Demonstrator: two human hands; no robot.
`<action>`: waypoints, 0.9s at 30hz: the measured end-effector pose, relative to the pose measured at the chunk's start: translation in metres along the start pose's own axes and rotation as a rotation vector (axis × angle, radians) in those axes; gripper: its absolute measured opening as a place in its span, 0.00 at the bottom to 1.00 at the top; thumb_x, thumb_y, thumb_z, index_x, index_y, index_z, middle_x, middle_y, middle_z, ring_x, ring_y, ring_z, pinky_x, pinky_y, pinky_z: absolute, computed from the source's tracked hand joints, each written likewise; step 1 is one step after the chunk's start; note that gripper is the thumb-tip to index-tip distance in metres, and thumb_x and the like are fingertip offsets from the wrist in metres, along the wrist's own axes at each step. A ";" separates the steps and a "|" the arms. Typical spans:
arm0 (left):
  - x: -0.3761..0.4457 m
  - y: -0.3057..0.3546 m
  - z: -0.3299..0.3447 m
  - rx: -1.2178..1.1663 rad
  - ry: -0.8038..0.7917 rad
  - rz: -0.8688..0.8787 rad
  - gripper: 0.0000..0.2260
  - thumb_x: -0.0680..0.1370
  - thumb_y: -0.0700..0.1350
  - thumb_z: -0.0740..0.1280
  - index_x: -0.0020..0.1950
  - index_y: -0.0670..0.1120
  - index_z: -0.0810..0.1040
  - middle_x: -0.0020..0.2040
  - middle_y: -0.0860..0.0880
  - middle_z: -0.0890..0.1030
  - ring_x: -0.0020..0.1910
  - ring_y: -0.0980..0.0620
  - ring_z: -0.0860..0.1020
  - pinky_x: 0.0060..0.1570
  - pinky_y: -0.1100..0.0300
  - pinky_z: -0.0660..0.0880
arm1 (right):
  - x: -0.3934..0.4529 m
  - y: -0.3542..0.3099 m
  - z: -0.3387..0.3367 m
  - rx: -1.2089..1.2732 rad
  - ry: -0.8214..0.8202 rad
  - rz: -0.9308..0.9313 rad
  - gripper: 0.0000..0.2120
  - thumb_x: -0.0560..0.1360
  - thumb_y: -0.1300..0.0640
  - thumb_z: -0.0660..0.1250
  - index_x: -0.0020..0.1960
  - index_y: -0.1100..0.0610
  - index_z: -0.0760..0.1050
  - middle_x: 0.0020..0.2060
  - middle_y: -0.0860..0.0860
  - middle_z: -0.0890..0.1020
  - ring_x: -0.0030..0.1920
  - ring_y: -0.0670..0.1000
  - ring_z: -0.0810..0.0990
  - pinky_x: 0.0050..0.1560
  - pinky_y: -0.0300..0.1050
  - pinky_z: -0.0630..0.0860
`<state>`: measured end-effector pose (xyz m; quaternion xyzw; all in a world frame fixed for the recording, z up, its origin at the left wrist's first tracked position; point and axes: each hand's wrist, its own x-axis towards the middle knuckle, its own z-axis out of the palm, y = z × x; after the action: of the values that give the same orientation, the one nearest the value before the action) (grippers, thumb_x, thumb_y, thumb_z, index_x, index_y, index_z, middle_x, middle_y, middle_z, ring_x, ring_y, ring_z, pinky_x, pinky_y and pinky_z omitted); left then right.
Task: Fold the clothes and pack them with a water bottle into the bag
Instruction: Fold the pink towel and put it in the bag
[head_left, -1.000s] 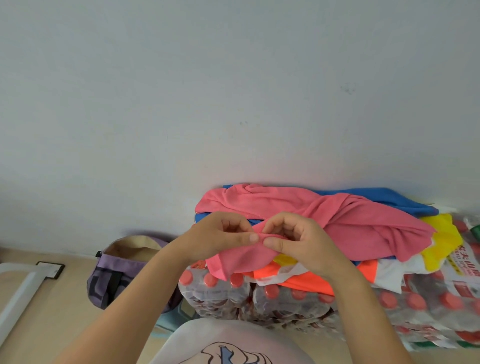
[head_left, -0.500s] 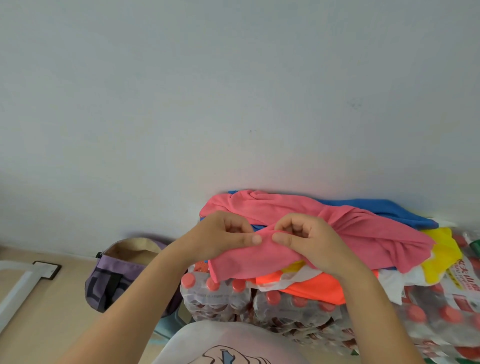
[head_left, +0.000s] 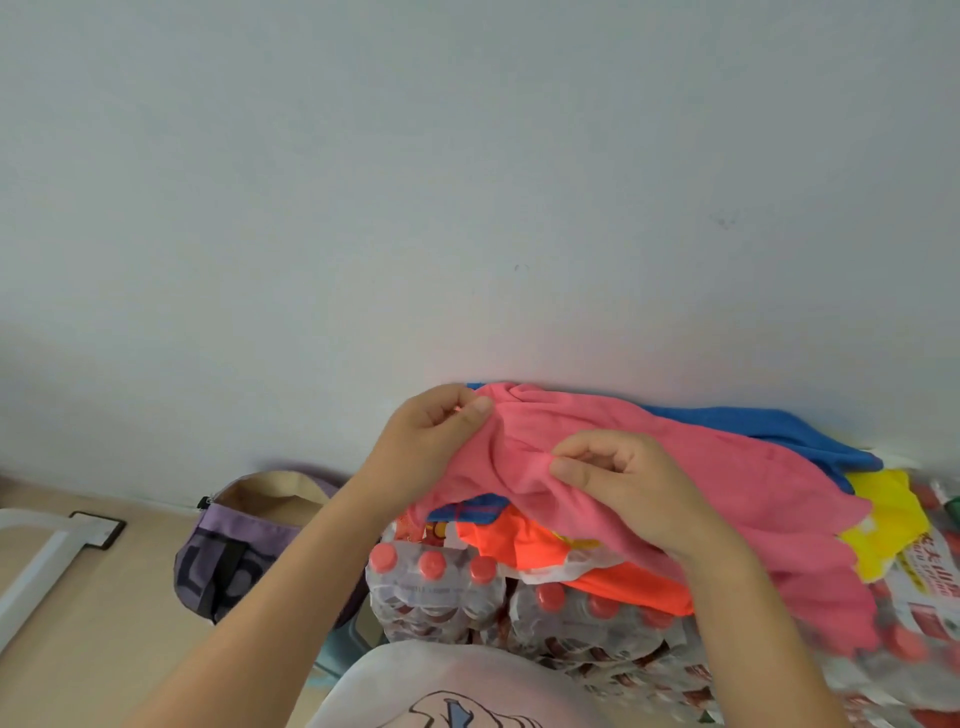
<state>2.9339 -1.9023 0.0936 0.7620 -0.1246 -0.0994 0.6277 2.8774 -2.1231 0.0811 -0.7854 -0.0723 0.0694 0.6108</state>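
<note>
left hand and right hand both pinch the pink garment | garment tops the clothes pile on shrink-wrapped water bottles | purple bag left of bottles, unzipped | judged early: nothing folded or packed

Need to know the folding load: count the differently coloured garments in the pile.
4 visible: pink garment on top, pinched by both hands; blue garment behind it by the wall; orange garment beneath; yellow garment at right. More may lie hidden underneath.
</note>
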 end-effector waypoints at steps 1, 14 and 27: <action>-0.002 0.003 0.007 -0.039 -0.068 -0.015 0.08 0.79 0.50 0.68 0.42 0.49 0.79 0.32 0.46 0.76 0.34 0.51 0.72 0.37 0.56 0.70 | 0.002 -0.002 0.008 0.045 -0.017 -0.011 0.02 0.74 0.52 0.73 0.45 0.46 0.84 0.39 0.45 0.86 0.40 0.40 0.80 0.43 0.32 0.75; 0.001 -0.007 -0.012 -0.143 0.262 -0.007 0.16 0.78 0.51 0.69 0.38 0.39 0.79 0.38 0.31 0.79 0.37 0.46 0.76 0.47 0.42 0.75 | -0.012 0.006 -0.008 0.076 -0.054 0.101 0.04 0.74 0.52 0.71 0.48 0.50 0.82 0.36 0.47 0.81 0.37 0.42 0.75 0.38 0.31 0.70; -0.009 -0.010 0.006 0.001 -0.293 -0.100 0.17 0.71 0.56 0.73 0.38 0.42 0.80 0.35 0.42 0.73 0.37 0.47 0.69 0.42 0.51 0.66 | -0.007 0.008 0.013 0.211 -0.080 0.034 0.06 0.75 0.56 0.69 0.49 0.49 0.84 0.38 0.43 0.83 0.39 0.40 0.77 0.40 0.31 0.72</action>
<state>2.9239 -1.9030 0.0829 0.7449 -0.1766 -0.2405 0.5968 2.8684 -2.1141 0.0708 -0.7144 -0.0755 0.1182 0.6855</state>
